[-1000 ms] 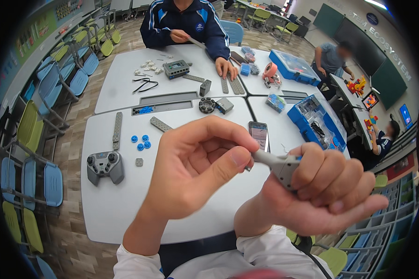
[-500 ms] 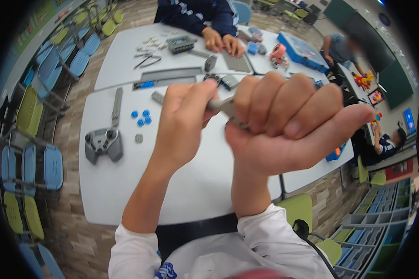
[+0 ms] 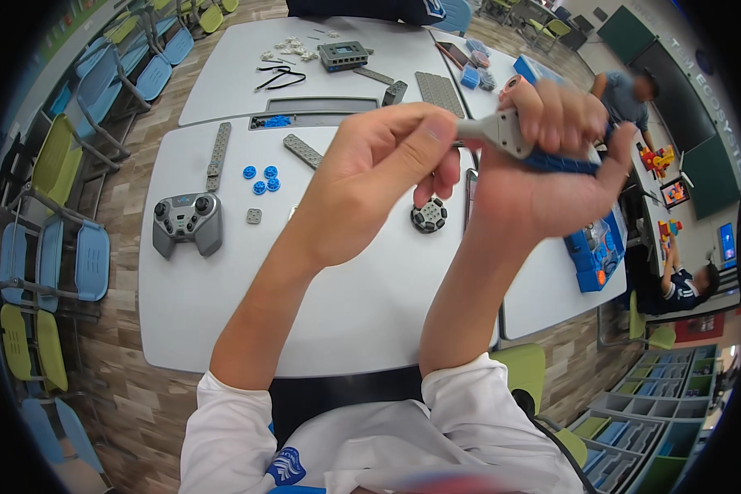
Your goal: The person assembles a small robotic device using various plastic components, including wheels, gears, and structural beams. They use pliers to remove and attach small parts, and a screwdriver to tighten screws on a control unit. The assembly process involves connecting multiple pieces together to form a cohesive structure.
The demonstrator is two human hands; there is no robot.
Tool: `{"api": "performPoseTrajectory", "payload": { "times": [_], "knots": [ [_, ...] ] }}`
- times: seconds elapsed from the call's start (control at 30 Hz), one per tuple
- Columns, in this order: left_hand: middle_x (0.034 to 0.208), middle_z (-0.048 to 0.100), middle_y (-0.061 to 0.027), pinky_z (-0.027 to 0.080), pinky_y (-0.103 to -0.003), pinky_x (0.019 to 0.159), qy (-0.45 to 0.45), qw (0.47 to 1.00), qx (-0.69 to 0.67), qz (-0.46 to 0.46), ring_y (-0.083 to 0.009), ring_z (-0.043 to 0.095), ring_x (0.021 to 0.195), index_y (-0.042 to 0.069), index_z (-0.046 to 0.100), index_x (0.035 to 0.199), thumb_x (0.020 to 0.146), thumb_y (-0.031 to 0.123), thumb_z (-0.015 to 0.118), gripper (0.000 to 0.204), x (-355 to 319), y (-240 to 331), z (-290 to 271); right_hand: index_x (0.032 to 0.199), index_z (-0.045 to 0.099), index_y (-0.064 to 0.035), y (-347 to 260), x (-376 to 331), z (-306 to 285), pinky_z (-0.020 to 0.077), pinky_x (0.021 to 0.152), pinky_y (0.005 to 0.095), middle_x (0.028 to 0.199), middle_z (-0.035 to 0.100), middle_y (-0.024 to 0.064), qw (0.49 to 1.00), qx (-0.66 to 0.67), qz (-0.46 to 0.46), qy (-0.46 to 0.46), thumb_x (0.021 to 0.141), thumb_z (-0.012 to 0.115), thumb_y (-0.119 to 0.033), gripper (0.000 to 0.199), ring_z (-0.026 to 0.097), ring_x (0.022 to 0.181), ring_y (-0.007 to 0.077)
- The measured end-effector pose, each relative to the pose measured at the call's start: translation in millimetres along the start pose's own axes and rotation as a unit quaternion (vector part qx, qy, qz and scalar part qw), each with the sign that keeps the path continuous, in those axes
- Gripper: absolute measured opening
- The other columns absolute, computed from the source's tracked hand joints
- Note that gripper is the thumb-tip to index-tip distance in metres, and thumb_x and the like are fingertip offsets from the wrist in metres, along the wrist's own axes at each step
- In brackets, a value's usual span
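Fingers point(image 3: 436, 130) of left hand point(image 3: 369, 174) pinch grey piece point(image 3: 506, 134); right hand point(image 3: 543, 177) curled.

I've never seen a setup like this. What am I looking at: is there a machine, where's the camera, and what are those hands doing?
There is no robot here, just a person's bare hands. The camera sits on that person's head and looks down; its wide fisheye lens makes straight edges look curved. The left hand pinches the narrow end of a grey piece, while the right hand curls around its wider end, hiding part of it. On the white table below lie a grey controller with two thumbsticks, four small blue round parts, a long grey strip with holes and a dark-rimmed wheel.
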State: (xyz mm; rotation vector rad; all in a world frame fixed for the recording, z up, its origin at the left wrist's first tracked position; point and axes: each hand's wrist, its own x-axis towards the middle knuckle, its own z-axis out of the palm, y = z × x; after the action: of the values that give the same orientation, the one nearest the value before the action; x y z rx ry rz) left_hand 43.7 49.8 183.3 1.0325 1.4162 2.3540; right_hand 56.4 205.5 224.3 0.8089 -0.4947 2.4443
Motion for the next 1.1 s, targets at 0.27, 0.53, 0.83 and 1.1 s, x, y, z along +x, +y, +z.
{"api": "performPoseTrajectory", "payload": {
  "times": [0.27,0.53,0.83,1.1],
  "knots": [
    [0.091,0.078,-0.0068,0.055,-0.023,0.07,0.125,0.982,0.126,0.07,-0.0089,0.071,0.081,-0.002,0.077,0.12,0.092,0.015,0.086,0.033,1,19,-16,0.115,0.057,-0.0056,-30,17,-7,0.0427,0.083,0.0429,0.094,0.051,0.0087,0.98,-0.187,-0.019,-0.065,0.101,0.059,-0.035,0.032,0.051,0.085,0.0241],
    [0.097,0.077,-0.0061,0.054,-0.021,0.076,0.194,0.959,0.136,0.157,-0.0089,0.07,0.086,-0.002,0.078,0.121,0.097,0.018,0.082,0.031,1,15,-17,0.115,0.073,0.0017,4,-2,4,0.0376,0.063,0.0187,0.094,0.069,0.0,0.816,-0.524,0.128,-0.208,0.097,0.079,-0.014,0.025,0.055,0.076,0.0029],
    [0.101,0.079,-0.0084,0.059,-0.025,0.08,0.185,0.963,0.118,0.156,-0.0141,0.075,0.09,-0.001,0.078,0.122,0.101,0.026,0.077,0.034,5,15,-31,0.119,0.075,0.0038,19,-2,2,0.0472,0.067,0.0217,0.091,0.074,0.0043,0.848,-0.494,0.111,-0.156,0.096,0.081,-0.009,0.027,0.063,0.075,0.0082],
    [0.1,0.08,-0.0115,0.061,-0.027,0.081,0.24,0.945,0.095,0.201,-0.015,0.076,0.088,-0.003,0.079,0.114,0.098,0.017,0.08,0.026,8,7,-35,0.113,0.077,0.0026,45,1,-21,0.052,0.068,0.023,0.09,0.076,0.0053,0.906,-0.366,0.185,-0.102,0.096,0.081,-0.013,0.023,0.068,0.079,0.0091]
  ]
}}
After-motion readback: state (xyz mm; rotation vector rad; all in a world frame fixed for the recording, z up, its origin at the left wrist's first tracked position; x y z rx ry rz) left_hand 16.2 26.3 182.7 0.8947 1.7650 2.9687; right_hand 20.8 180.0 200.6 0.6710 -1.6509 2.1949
